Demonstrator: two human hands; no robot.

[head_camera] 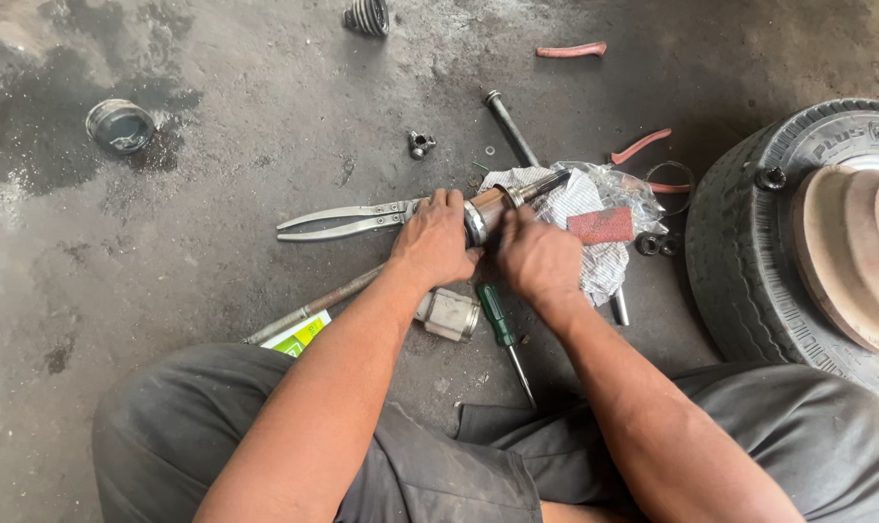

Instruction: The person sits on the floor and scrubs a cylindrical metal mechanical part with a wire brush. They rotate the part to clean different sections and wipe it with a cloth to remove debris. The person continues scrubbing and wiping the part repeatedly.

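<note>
My left hand (434, 239) grips a metal shaft part (517, 197) with a shiny ring clamp around it, held just above the concrete floor. My right hand (538, 258) is closed on the same part from the right side, fingers at the clamp. The shaft's dark splined tip pokes out toward a crumpled checked rag (594, 261). Long silver pliers (348, 219) lie to the left, their head hidden behind my left hand. A green-handled screwdriver (502, 329) lies below my hands, next to a short metal cylinder (449, 314).
A tyre (749, 252) with a rusty brake drum (851, 252) lies at right. Red-handled pliers (643, 147), a red block (601, 225), a dark rod (509, 126), a small metal joint piece (419, 144), a tin (120, 126) and a rubber boot (367, 16) are scattered about. My grey-trousered knees fill the bottom.
</note>
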